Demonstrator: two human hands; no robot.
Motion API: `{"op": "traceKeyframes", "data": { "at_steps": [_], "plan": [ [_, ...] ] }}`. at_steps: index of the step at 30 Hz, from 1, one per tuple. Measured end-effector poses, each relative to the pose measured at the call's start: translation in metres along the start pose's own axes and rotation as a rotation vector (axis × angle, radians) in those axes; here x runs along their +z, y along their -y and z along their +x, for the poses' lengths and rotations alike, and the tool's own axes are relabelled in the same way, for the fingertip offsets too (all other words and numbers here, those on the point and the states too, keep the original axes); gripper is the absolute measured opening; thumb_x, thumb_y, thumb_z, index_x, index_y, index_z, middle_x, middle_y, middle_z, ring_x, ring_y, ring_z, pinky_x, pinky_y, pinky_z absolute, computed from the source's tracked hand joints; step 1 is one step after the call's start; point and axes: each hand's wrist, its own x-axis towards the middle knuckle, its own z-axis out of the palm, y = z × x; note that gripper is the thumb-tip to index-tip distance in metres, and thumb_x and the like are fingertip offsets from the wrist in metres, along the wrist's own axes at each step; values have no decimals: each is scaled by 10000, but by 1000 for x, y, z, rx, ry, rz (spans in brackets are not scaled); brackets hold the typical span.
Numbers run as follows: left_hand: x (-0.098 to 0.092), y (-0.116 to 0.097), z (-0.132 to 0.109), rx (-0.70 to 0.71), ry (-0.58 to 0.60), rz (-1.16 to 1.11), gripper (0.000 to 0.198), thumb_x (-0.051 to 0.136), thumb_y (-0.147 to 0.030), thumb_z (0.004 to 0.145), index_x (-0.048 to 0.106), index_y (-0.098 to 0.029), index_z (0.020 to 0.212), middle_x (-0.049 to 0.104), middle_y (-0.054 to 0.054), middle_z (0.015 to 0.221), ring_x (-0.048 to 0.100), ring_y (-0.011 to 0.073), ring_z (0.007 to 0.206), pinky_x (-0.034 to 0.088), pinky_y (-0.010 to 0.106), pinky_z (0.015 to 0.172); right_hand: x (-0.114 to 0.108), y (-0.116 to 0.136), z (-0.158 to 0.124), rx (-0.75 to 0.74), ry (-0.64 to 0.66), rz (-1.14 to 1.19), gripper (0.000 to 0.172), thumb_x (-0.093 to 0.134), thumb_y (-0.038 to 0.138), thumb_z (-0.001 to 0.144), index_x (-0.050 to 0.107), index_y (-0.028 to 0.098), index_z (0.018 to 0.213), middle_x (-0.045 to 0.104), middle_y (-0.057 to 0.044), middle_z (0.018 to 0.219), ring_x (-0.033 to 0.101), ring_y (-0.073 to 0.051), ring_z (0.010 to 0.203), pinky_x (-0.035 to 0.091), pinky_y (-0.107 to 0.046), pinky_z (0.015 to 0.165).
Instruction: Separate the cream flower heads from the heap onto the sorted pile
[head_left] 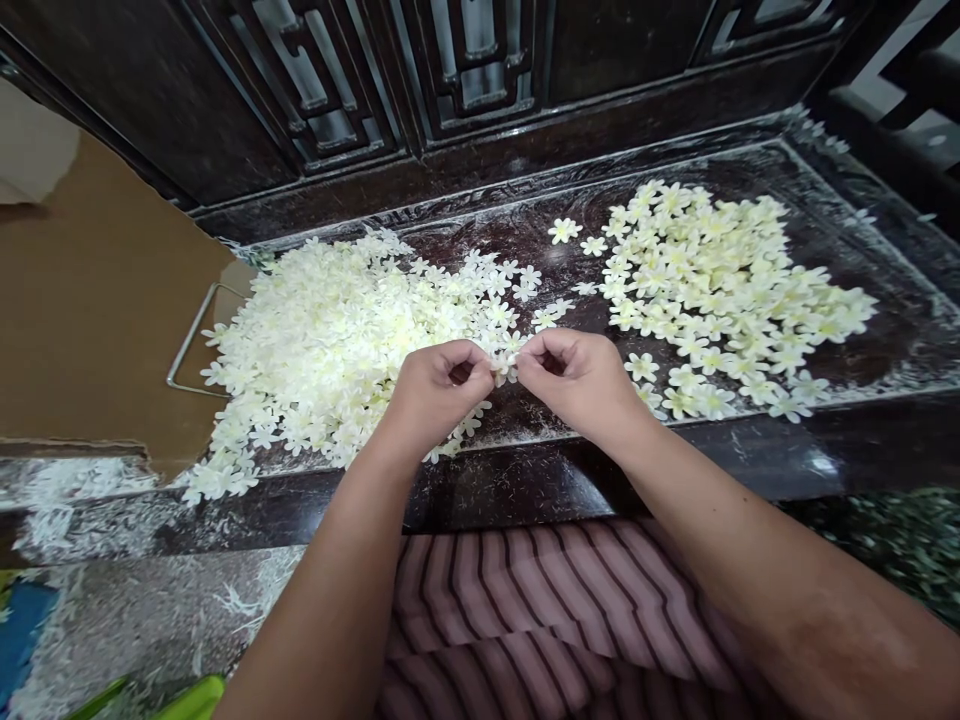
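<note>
Between my two hands, a small white artificial flower (504,366) is pinched at the fingertips. My left hand (442,385) is closed, thumb against index finger, on the flower's left side. On its right side my right hand (574,375) makes a similar pinch. Behind and left of my left hand spreads a large heap of white-and-yellow flowers (330,330). To the right of my right hand lies a smaller pile of flowers (697,280), and a few single flowers (564,231) sit apart near it. The curled fingers hide part of the held flower.
The heaps rest on a dark carved wooden bench (832,230) dusted with white scraps. A latticed backrest (480,60) rises behind. Brown cardboard (97,290) and a bent metal wire (191,335) stand at the left. White shreds (255,595) litter the floor.
</note>
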Motion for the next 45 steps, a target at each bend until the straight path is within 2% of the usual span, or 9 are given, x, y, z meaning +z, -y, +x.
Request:
{"op": "traceKeyframes", "data": {
  "at_steps": [5,10,13,16,18,21,23,31,45],
  "plan": [
    [-4,3,0,-4,-41,32,106,540,-220,674,582,-157,600,530,-28,542,462,88,531,355,207,518,-4,0,4,14,-4,147,110,572,186,667,565,166,559,501,34,530,401,-69,483,310,-212,457],
    [-22,10,1,-114,-257,125,118,539,-232,709,583,-171,619,553,-7,565,482,105,522,349,210,478,-20,3,12,43,-166,229,145,556,110,655,560,183,529,532,25,522,453,-83,492,390,-228,496],
    [-26,10,3,-164,-377,269,93,559,-242,733,615,-167,733,620,37,744,530,130,610,374,224,498,-21,4,11,46,-142,166,154,564,111,664,549,180,527,524,25,524,451,-84,493,400,-233,504],
    [-19,4,4,-109,-495,311,225,570,-233,764,615,-160,972,610,83,1011,560,145,744,436,245,582,-14,2,6,9,-59,64,121,570,145,681,560,172,564,519,27,547,425,-78,496,362,-223,485],
    [-10,0,2,-103,-408,181,245,553,-244,797,610,-164,1022,605,85,1038,564,145,777,461,251,617,-9,-1,4,-11,-26,30,106,562,162,692,563,167,587,504,32,553,398,-73,494,316,-218,470],
    [3,-2,1,-138,-101,-120,227,617,-344,781,642,-169,923,640,49,882,574,144,769,476,253,658,-4,-2,2,-16,-3,24,118,557,192,707,553,162,593,484,36,548,380,-72,498,290,-224,476],
    [9,-1,1,-123,-23,-254,254,678,-396,730,646,-166,833,626,12,747,557,123,697,460,240,652,-3,-2,1,-16,12,35,127,561,213,711,553,160,596,486,35,551,386,-74,507,292,-226,486],
    [7,-3,4,-229,-12,-483,312,810,-406,561,639,-158,641,597,-28,587,512,78,550,437,214,574,-2,6,3,61,85,269,98,593,239,699,597,159,643,586,16,578,469,-83,505,360,-227,498],
    [7,-3,5,-248,25,-451,140,733,-281,668,696,-149,693,633,-8,583,541,83,555,456,206,572,-3,5,5,162,120,449,140,706,270,614,623,158,625,608,22,548,492,-72,471,387,-216,475]
  ]
}}
